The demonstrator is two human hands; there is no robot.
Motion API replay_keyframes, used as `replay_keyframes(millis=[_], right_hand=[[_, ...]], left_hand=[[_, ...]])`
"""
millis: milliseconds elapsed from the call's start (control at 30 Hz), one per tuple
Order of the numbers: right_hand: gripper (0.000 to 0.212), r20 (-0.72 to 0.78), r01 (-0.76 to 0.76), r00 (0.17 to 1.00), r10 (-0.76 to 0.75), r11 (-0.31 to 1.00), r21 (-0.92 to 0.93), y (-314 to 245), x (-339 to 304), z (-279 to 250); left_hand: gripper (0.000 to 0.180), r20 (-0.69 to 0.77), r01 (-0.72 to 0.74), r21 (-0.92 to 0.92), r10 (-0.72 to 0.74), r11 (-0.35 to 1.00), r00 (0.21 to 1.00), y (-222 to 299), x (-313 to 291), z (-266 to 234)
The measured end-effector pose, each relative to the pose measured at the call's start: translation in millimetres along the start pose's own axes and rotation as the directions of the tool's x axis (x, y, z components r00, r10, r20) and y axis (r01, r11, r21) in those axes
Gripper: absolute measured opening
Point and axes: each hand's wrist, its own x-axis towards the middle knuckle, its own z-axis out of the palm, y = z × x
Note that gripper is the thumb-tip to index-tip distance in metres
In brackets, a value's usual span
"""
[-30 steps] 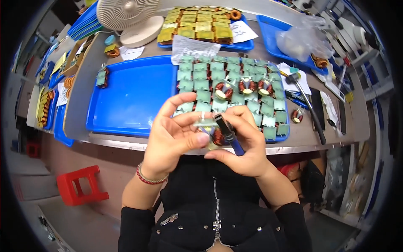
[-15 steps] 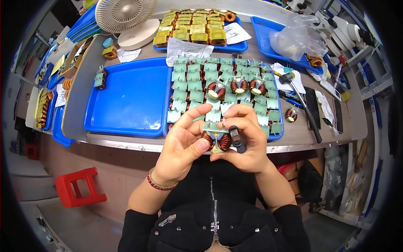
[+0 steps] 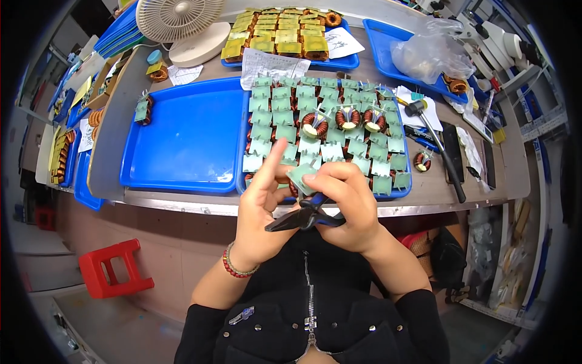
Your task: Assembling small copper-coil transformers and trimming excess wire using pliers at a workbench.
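Both my hands meet in front of the bench edge. Between them is a toroidal coil with a green board (image 3: pixel 299 179), tilted so the board faces up. My left hand (image 3: pixel 257 209) grips the coil from the left, its index finger stretched upward; its thumb is mostly hidden. Black-handled pliers (image 3: pixel 308 215) sit in my right hand (image 3: pixel 351 203), their dark jaws pointing left across my left palm. Fingers of the right hand also press on the green board. Most of the coil's windings are hidden. Just beyond, a blue tray (image 3: pixel 407 190) holds rows of similar green-board coils, with three upturned ones on top.
Left of it lies a blue tray (image 3: pixel 182 139) with one coil (image 3: pixel 143 109) in its corner. To the right are a hammer (image 3: pixel 439 145), a loose coil (image 3: pixel 422 161) and a phone (image 3: pixel 451 151). A fan (image 3: pixel 182 24) and yellow-topped coils (image 3: pixel 288 36) stand behind. A red stool (image 3: pixel 115 270) is on the floor.
The coil has turned from showing its windings to showing its green board on top. The pliers have swung round, their jaws now pointing left. My left hand has turned more edge-on.
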Motion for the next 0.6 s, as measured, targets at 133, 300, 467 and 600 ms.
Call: replay_keyframes(millis=[133,300,467,600], right_hand=[[0.069,-0.117,0.057,0.992,-0.056,0.998,0.007,3.7,3.0,-1.1],[0.057,-0.092,-0.167,0.972,0.218,0.907,0.387,6.8,-4.9,-8.0],[0.056,0.011,-0.210,0.972,0.235,0.845,0.491,4.0,-2.4,-7.3],[0.053,-0.006,-0.163,0.983,0.184,0.885,0.436,4.1,0.7,-6.5]], left_hand=[[0.074,0.036,0.107,-0.333,-0.100,0.937,0.994,0.4,0.2,-4.7],[0.066,0.273,0.290,-0.751,-0.121,0.593,0.954,-4.0,1.7,-13.9],[0.065,0.310,0.290,-0.762,-0.068,0.579,0.948,0.3,3.5,-11.6],[0.064,0.276,0.264,-0.755,-0.075,0.600,0.958,4.6,0.5,-7.0]])
